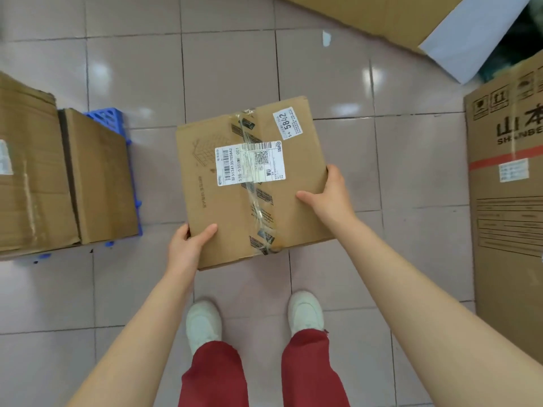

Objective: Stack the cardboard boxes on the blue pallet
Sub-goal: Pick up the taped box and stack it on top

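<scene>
Pinkish glossy floor tiles [229, 63] are filling most of the view, w/ light glare spots showing on them. Person is standing mid-frame, white shoes [204, 323] and red trousers [216, 377] showing below. Both hands are holding a cardboard box [205, 207] in front of the body, above the floor. Left hand [188, 245] is gripping the near-left corner, thumb lying on top, the other fingers wrapping under the edge. Right hand [329, 192] is clamping the right edge, thumb on top, rest of the fingers curling round the side. Box top is carrying a white shipping label [249, 163] w/ barcode, a smaller sticker [287, 122] near the far-right corner, and wrinkled clear tape running along the centre seam.

At left, the blue pallet [110, 117] is peeking out from under two boxes already sitting on it: a big one [29, 177] at the frame edge and a smaller one [100, 177] touching its right side. Held box is well apart from the pallet, to its right. At right, a tall printed carton [508, 201] is standing w/ a red stripe. Top right, a flattened cardboard sheet [382, 16] is lying on the floor.
</scene>
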